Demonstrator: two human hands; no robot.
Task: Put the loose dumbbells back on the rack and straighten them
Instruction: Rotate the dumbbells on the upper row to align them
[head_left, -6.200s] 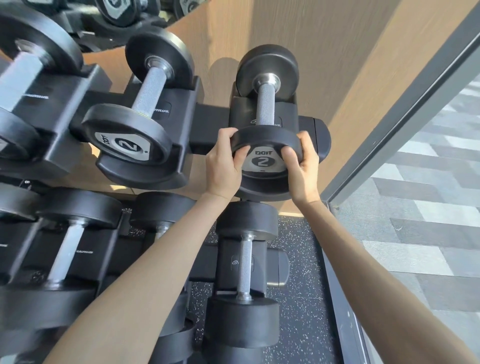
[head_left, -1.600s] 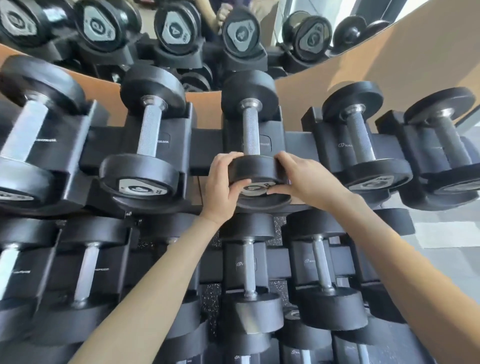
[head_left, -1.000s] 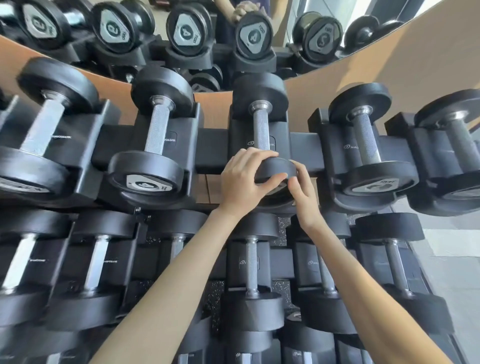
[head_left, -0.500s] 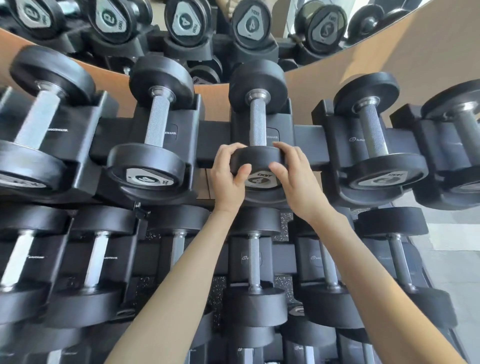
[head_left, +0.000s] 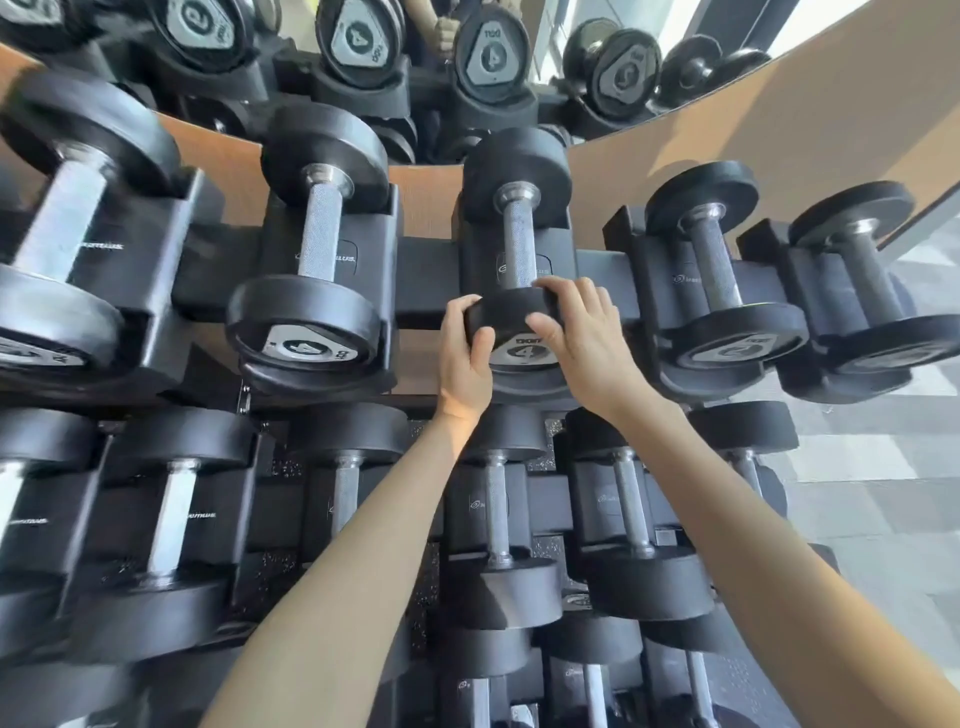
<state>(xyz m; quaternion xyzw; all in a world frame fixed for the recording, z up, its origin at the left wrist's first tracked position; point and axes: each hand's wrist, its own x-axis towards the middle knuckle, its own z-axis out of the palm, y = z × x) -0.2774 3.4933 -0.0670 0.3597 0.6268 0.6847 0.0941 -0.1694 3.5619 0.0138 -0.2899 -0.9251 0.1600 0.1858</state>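
The black rubber-headed dumbbell (head_left: 519, 244), with a knurled steel handle and a grey end plate marked 4, lies in a cradle on the upper tier of the black dumbbell rack (head_left: 426, 280), its far head at the back and its near head towards the person. The left hand (head_left: 465, 353) curls round the left edge of that near head, thumb across the face. The right hand (head_left: 582, 338) wraps over the top right edge, fingers bent onto the rim. With the weight seated, this looks like the straightening step rather than the lifting one. The next move probably calls for a small two-handed twist to level the number plate, keeping the handle down in its groove. The neighbouring dumbbell (head_left: 317, 244) to the left shows a skewed plate and seems due for the same treatment.
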